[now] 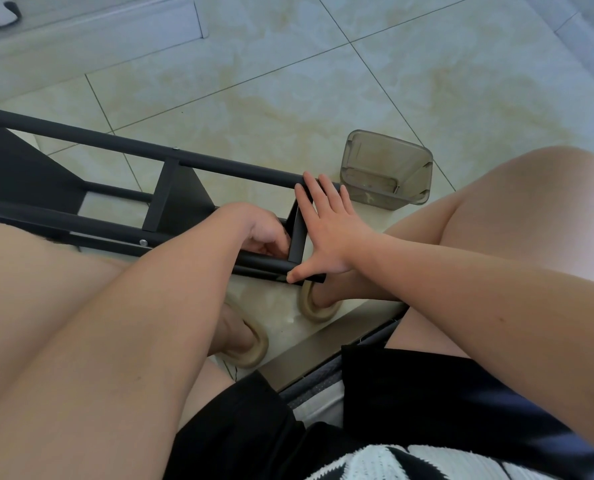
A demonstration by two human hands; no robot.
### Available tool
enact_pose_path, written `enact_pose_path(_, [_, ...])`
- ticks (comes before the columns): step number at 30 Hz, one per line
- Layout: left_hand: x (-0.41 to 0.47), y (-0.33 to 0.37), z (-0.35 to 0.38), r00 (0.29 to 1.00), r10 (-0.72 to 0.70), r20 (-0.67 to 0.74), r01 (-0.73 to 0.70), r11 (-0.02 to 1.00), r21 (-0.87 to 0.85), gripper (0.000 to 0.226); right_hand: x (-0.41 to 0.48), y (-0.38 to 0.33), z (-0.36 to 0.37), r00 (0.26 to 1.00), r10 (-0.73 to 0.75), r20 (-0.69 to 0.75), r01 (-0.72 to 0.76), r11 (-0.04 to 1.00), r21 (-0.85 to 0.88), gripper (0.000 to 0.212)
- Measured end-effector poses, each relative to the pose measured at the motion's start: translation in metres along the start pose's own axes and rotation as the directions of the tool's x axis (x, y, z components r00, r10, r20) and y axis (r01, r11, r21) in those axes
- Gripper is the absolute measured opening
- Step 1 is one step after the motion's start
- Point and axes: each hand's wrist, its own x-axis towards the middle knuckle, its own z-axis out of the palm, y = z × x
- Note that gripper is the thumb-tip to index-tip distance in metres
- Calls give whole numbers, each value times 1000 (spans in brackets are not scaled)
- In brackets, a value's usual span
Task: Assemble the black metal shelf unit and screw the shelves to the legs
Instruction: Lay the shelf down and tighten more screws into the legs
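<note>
The black metal shelf unit (122,188) lies on its side across the tiled floor, its round legs running from the left edge toward the middle. My right hand (326,230) presses flat with straight fingers against the end shelf panel (297,233), its fingertips over the far leg (219,161) and its thumb on the near leg (264,263). My left hand (261,230) reaches inside the frame beside that panel with curled fingers; what it holds is hidden. A silver screw head (143,242) shows on the near leg.
A clear smoky plastic tub (385,168) stands on the floor just right of the shelf's end, with small hardware inside. My knees flank the work, and my feet in beige slippers (250,348) rest below the frame. A white baseboard runs along the top left.
</note>
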Motion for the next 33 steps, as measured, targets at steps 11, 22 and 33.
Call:
enact_pose_path(11, [-1, -2, -2, 1000, -7, 11, 7, 1000, -7, 19, -1, -1, -1, 1000, 0, 3, 0, 1000, -1, 153])
enact_pose_path(22, [0, -4, -4, 999, -48, 4, 48, 991, 124, 13, -1, -1, -2, 1000, 0, 2, 0, 1000, 3, 152])
enact_pose_path(33, [0, -7, -4, 999, 4, 47, -6, 999, 44, 23, -2, -1, -2, 1000, 0, 3, 0, 1000, -1, 153])
